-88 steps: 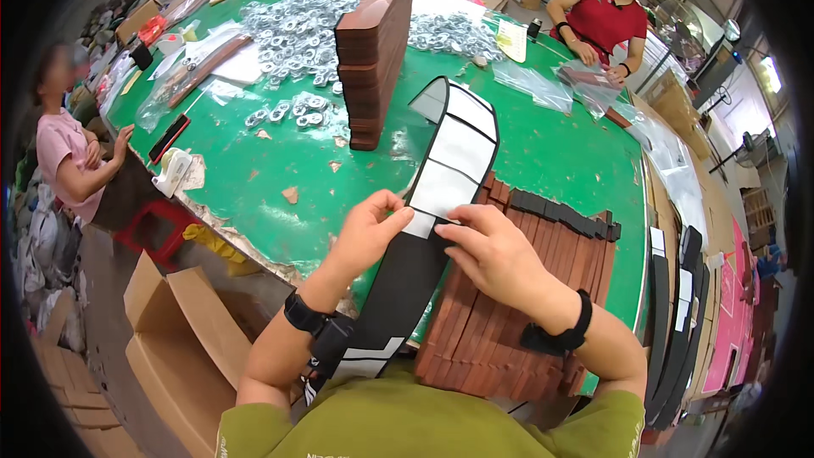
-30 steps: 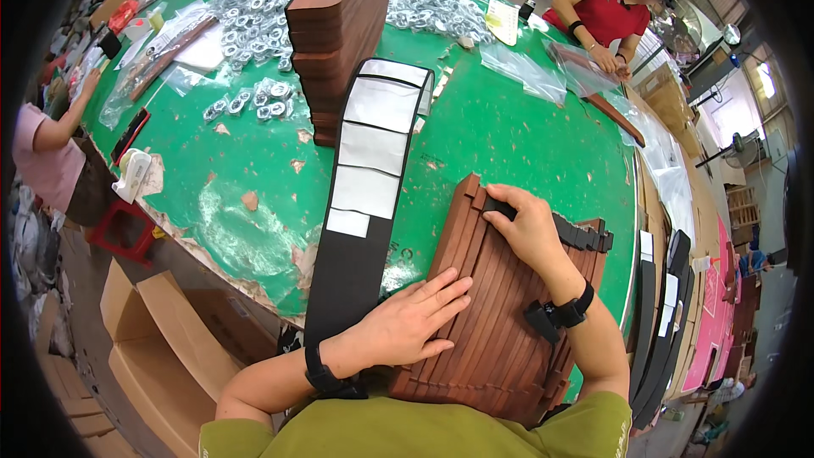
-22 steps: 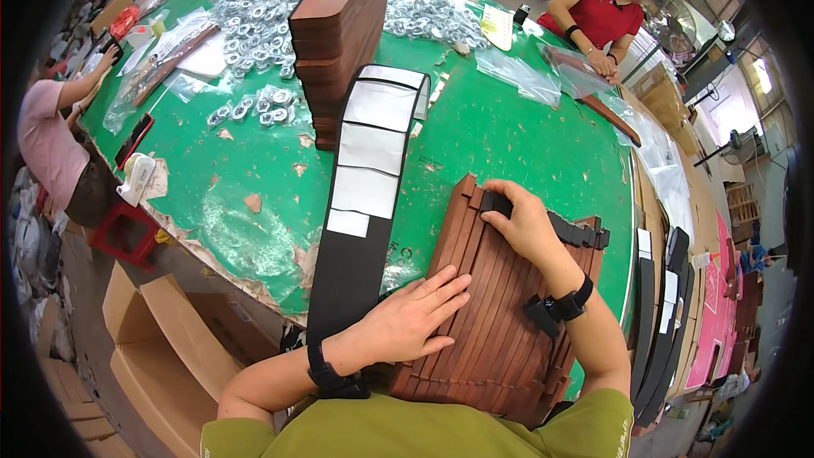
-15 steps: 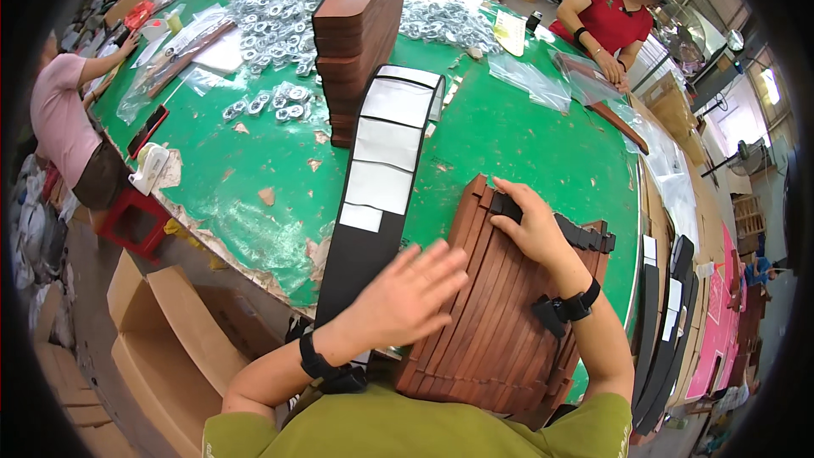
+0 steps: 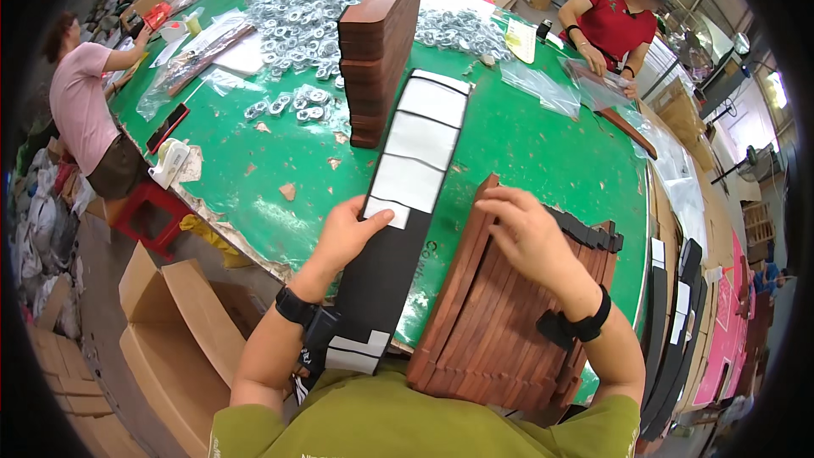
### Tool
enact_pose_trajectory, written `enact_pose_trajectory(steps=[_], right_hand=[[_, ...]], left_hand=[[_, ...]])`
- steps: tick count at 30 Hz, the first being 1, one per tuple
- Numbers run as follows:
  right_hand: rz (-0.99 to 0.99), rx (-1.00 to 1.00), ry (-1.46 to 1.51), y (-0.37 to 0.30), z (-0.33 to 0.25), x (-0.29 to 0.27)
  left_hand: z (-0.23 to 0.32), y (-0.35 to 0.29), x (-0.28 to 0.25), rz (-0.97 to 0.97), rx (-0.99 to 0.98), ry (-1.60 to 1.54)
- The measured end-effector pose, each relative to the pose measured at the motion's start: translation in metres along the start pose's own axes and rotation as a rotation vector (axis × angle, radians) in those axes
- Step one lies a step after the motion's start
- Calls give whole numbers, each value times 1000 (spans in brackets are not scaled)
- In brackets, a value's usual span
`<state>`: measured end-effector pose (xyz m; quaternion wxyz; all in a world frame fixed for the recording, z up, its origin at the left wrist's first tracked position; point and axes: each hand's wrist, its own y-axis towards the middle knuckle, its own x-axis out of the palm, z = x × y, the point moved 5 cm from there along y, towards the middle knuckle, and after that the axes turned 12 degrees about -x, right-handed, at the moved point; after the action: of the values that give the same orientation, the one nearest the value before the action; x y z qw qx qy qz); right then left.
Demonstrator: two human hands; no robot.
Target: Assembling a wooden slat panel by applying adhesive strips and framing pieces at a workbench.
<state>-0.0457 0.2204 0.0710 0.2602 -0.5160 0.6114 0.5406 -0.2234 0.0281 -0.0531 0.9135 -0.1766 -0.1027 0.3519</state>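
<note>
My left hand [image 5: 348, 237] grips the left edge of a long black strip [image 5: 381, 267] with white patches [image 5: 420, 148], thumb on top. The strip lies lengthwise from my body across the table edge. My right hand [image 5: 534, 242] is over the far end of a row of reddish-brown wooden slats [image 5: 517, 322]. Its fingers are bent, with thumb and forefinger apart near the leftmost slat [image 5: 454, 288]; I see nothing held in them. Black end pieces [image 5: 585, 229] line the far ends of the slats, partly hidden by this hand.
A tall stack of brown slats [image 5: 373, 42] stands beyond the strip on the green table [image 5: 288, 153]. Bagged metal rings [image 5: 297, 25] lie behind it. An open carton [image 5: 182, 322] is at lower left. Two people work at the table, left and right. More black strips [image 5: 674, 314] are at right.
My left hand has moved left from the slats onto the black strip, which now lies flatter. My right hand has lifted off the black end pieces, toward the leftmost slat. The view has shifted slightly.
</note>
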Motion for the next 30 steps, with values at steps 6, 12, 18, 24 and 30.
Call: enact_pose_trajectory(steps=[6,12,18,24,30], right_hand=[[105,-177,48,19,-50,9],[106,-199,13,13,-50,14],[89,-264,-42,8,-51,23],[225,-23,216,7,-14,0],[258,428,346,-17,64,-3]], left_hand=[[39,-35,43,-323,4,-257],[30,-40,54,-393,-98,-397],[17,-33,58,-323,-138,-435],[5,1,23,69,130,19],[45,-48,52,435,850,810]])
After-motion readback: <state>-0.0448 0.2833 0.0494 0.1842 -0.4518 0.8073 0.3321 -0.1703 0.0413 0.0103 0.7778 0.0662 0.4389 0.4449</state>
